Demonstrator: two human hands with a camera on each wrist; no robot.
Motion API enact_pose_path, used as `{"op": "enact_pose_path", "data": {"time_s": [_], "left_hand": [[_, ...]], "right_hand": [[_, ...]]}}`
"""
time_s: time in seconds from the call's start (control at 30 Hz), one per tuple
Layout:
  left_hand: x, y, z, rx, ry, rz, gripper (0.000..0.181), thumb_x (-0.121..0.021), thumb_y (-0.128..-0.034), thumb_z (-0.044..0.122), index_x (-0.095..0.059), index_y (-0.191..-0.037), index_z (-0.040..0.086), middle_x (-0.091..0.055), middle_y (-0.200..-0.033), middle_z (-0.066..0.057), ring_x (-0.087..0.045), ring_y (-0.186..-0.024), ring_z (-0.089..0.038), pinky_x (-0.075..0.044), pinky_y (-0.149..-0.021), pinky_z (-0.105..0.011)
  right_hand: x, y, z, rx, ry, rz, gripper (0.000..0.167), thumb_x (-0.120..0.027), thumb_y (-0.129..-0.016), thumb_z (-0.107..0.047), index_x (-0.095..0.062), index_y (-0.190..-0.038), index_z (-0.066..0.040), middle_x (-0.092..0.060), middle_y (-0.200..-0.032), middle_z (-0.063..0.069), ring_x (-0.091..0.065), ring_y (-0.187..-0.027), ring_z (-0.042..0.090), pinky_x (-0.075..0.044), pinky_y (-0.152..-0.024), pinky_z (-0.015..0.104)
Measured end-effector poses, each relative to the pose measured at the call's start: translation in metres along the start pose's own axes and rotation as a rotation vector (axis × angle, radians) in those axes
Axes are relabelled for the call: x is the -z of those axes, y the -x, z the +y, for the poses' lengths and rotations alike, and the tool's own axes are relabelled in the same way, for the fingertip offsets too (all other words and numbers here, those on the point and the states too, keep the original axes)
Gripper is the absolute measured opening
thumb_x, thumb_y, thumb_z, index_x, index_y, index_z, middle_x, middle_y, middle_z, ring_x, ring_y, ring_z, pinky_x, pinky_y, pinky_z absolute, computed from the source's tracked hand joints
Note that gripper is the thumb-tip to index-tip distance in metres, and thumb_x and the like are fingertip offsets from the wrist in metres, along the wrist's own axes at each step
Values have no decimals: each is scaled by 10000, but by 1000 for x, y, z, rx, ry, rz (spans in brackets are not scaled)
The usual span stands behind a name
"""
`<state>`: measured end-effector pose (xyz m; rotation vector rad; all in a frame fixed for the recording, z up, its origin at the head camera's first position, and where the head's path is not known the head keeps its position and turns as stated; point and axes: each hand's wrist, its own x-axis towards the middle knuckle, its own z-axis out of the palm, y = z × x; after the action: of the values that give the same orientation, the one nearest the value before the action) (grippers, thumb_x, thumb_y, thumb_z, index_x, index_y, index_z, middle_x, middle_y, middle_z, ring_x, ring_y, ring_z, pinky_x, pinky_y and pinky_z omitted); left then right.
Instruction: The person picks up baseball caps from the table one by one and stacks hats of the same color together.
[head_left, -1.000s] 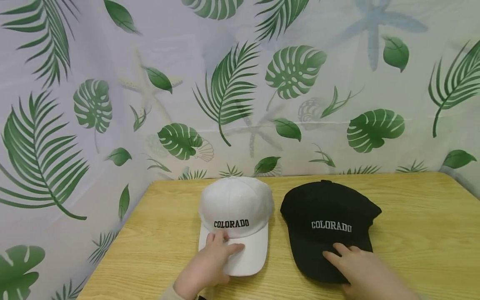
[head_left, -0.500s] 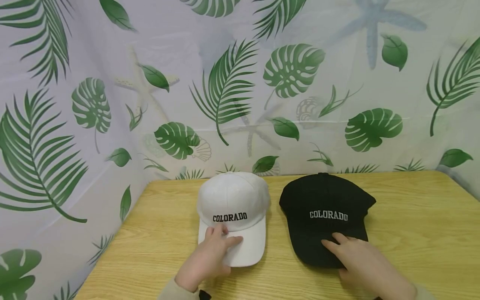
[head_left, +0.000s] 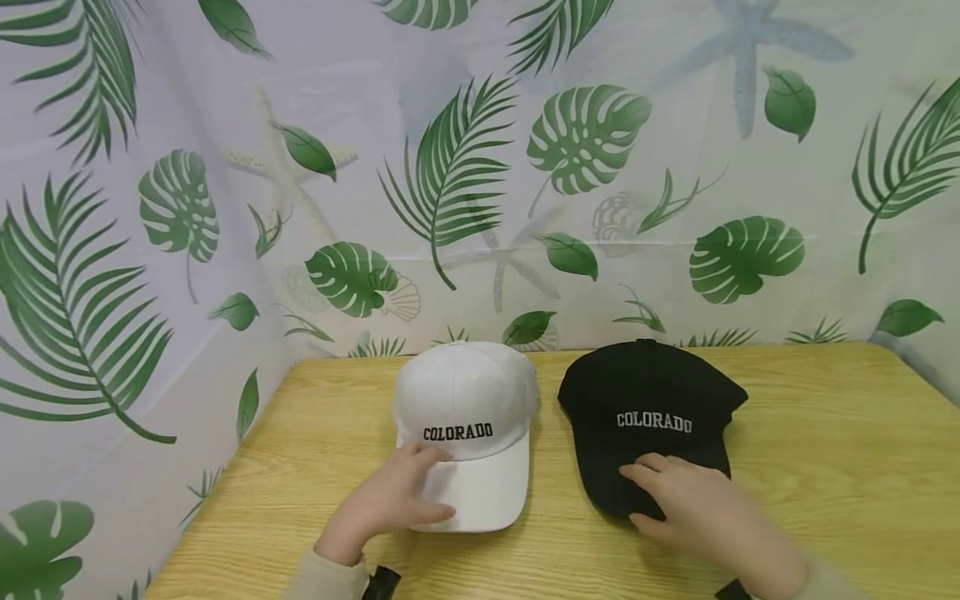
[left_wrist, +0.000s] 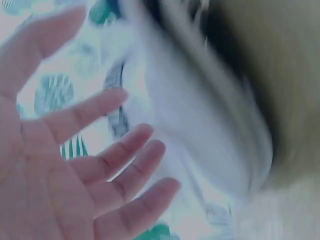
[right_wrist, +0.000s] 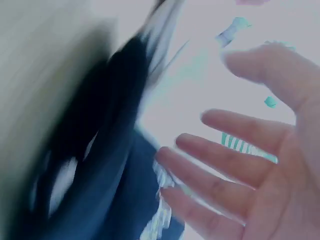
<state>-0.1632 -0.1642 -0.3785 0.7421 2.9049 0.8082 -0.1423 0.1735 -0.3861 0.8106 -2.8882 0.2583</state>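
Note:
Side by side on the table stand a white baseball cap (head_left: 480, 383) and a black baseball cap (head_left: 645, 383), brims toward me and COLORADO lettered across both fronts. My left hand (head_left: 390, 500) hovers by the left side of the white brim. In the left wrist view, that hand (left_wrist: 85, 145) has its fingers spread, gripping nothing. Over the right part of the black brim is my right hand (head_left: 693, 508). Its fingers also look loose and apart in the right wrist view, where the palm and fingers (right_wrist: 215, 175) show beside the blurred black cap (right_wrist: 125, 165).
The wood-grain table (head_left: 322, 433) runs back to a white cloth backdrop (head_left: 337, 83) printed with green leaves and starfish. More of this cloth hangs along the left side. Black straps (head_left: 382, 582) circle the wrists below pale sleeves (head_left: 322, 577).
Both caps have slid slightly back, away from me. My hands have loosened from the brims; the left has drawn to the left and its fingers have spread.

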Motion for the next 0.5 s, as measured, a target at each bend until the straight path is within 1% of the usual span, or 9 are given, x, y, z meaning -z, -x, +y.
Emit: {"op": "enact_pose_path", "data": {"time_s": [0.03, 0.07, 0.13, 0.2, 0.27, 0.33, 0.4, 0.43, 0.5], "left_hand": [[6, 1, -5, 52, 57, 26, 520, -726, -708, 221, -529, -1132, -5, -486, -1092, -148, -471, -988, -300, -407, -817, -430], [11, 1, -11, 113, 106, 56, 523, -698, -747, 236, -498, -1156, -24, -497, -1105, -176, -482, -1002, -317, -404, -826, -451], [19, 2, -23, 254, 208, 104, 574, -635, -813, 256, -404, -1235, -57, -477, -1162, -234, -467, -1053, -361, -394, -845, -470], [23, 3, -34, 371, 316, 126, 657, -583, -853, 266, -276, -1308, -94, -408, -1228, -300, -416, -1108, -409, -390, -851, -487], [23, 3, -44, 458, 406, 102, 720, -541, -878, 294, -169, -1341, -113, -340, -1272, -335, -368, -1146, -433, -403, -837, -489], [20, 2, -52, 507, 486, 68, 744, -525, -885, 309, -138, -1340, -134, -303, -1286, -353, -354, -1153, -441, -427, -810, -473], [15, 0, -58, 531, 533, 39, 741, -515, -888, 324, -159, -1325, -157, -302, -1281, -359, -366, -1143, -437, -454, -770, -453], [13, -1, -59, 538, 549, 28, 739, -510, -889, 331, -171, -1315, -169, -300, -1283, -359, -370, -1142, -433, -459, -762, -448], [8, -3, -62, 539, 576, 16, 719, -499, -896, 324, -192, -1297, -188, -286, -1289, -361, -366, -1145, -433, -459, -759, -452]], "right_hand": [[2, -4, -5, 11, -100, 18, 410, -695, -739, -304, -606, -1070, -80, -590, -1010, 45, -583, -838, 190, -485, -633, 330], [3, -8, -10, 23, -223, 26, 400, -665, -777, -287, -591, -1096, -57, -592, -1027, 57, -585, -853, 188, -486, -654, 322], [4, -19, -19, 33, -500, 21, 397, -601, -843, -241, -545, -1147, 8, -579, -1079, 117, -581, -903, 212, -482, -713, 323], [2, -31, -27, -16, -791, -30, 435, -523, -897, -223, -463, -1211, 73, -519, -1163, 199, -536, -1008, 272, -450, -806, 360], [-3, -44, -32, -131, -1044, -99, 497, -466, -925, -232, -362, -1273, 107, -422, -1251, 254, -448, -1118, 329, -386, -894, 405], [-12, -55, -35, -249, -1247, -151, 534, -417, -940, -225, -267, -1307, 132, -311, -1315, 300, -346, -1193, 375, -304, -954, 454], [-22, -64, -37, -344, -1415, -207, 562, -372, -945, -208, -165, -1332, 142, -194, -1361, 323, -235, -1240, 408, -218, -988, 489], [-27, -67, -38, -383, -1476, -228, 566, -358, -943, -196, -132, -1336, 144, -153, -1369, 332, -195, -1250, 420, -184, -996, 498], [-36, -72, -39, -422, -1563, -256, 545, -322, -940, -163, -103, -1327, 151, -94, -1367, 355, -133, -1253, 441, -134, -1001, 508]]}}
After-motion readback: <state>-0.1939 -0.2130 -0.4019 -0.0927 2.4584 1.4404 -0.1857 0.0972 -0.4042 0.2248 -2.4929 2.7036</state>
